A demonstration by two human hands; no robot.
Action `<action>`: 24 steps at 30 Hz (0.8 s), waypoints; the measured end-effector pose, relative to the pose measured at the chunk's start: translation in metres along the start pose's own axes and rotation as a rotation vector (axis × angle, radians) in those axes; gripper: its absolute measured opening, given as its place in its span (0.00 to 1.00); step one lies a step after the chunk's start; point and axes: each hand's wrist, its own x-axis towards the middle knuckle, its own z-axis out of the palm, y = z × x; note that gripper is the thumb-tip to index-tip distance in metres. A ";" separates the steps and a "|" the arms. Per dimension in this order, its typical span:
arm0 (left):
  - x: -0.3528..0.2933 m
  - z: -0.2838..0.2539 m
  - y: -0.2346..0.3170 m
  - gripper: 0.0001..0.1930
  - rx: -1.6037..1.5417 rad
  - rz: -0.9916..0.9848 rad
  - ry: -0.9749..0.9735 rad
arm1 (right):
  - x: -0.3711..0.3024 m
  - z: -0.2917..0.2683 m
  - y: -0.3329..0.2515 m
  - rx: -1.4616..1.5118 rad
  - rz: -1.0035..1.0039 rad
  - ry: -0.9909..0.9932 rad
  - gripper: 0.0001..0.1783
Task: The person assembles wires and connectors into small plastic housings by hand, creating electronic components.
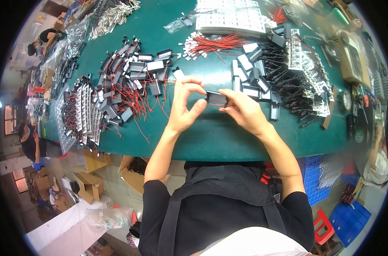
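Note:
Between the thumb and fingers of my right hand point(247, 112) is a small black rectangular case point(216, 98), with a thin red wire along its lower edge. My left hand point(184, 102) is just left of the case, its fingers curved and thumb apart, with nothing visible in its grasp. Left of it lies a heap of grey and black cases with red wires point(134, 74). Beyond my right hand are loose grey and white cases point(251, 70), beside black cables point(287, 81) joined to white strips point(311, 77).
The green table point(194, 143) spans the front of me. Red wires with white connectors point(211, 44) lie farther back, before a stack of white sheets point(230, 17). More white strips point(85, 111) lie at the left. Cardboard boxes point(89, 187) stand on the floor; other people are at both sides.

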 end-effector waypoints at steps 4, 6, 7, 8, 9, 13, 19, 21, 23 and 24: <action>0.004 0.007 0.018 0.12 0.190 0.016 -0.218 | 0.001 0.000 0.007 -0.200 -0.206 0.021 0.28; 0.003 0.008 0.019 0.09 0.200 0.015 -0.222 | 0.001 0.001 0.007 -0.220 -0.217 0.011 0.29; 0.002 0.008 0.017 0.08 0.207 0.016 -0.238 | 0.000 0.001 0.007 -0.239 -0.225 -0.001 0.29; 0.002 0.007 0.017 0.07 0.214 0.017 -0.253 | 0.000 0.002 0.007 -0.241 -0.228 0.001 0.29; 0.003 0.007 0.018 0.06 0.155 -0.025 -0.266 | 0.000 0.005 0.007 -0.243 -0.235 -0.003 0.29; 0.006 0.004 0.020 0.06 0.025 -0.080 -0.331 | 0.000 0.003 0.006 -0.267 -0.271 0.001 0.28; 0.012 -0.006 0.026 0.07 0.279 0.070 -0.427 | 0.001 0.001 0.002 -0.325 -0.288 -0.041 0.31; 0.014 -0.011 0.029 0.07 0.345 0.096 -0.451 | 0.005 -0.001 -0.006 -0.385 -0.266 -0.017 0.27; 0.021 -0.026 0.039 0.08 0.666 0.279 -0.427 | 0.008 -0.004 -0.006 -0.434 -0.201 -0.052 0.26; 0.029 -0.041 0.050 0.08 0.750 0.269 -0.408 | 0.010 -0.005 -0.004 -0.480 -0.133 -0.087 0.24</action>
